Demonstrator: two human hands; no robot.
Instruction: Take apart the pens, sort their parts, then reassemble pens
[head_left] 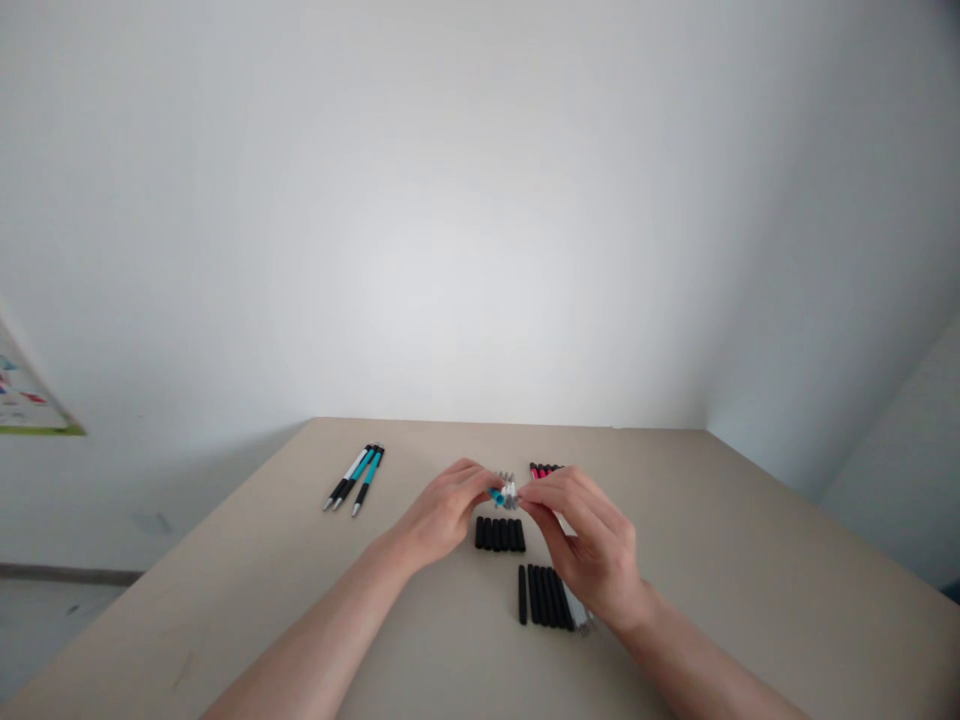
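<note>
My left hand (450,508) is closed around a teal pen barrel (496,495), whose near end points toward my right hand. The fingers of my right hand (589,535) pinch together just right of that barrel; a small greyish piece seems to be at the fingertips, too small to name. Behind and between the hands lie several small white and silver pen parts (510,490), partly covered by the fingers. Just below them is a row of short black tubes (500,535), like pen grips.
Nearer me lies a row of longer black tubes (547,597), with thin whitish, silver-ended pieces (579,618) partly under my right hand. Pink and black pen parts (546,470) show behind that hand. Three assembled pens (367,483) lie left on the beige table (420,640). A wall stands behind.
</note>
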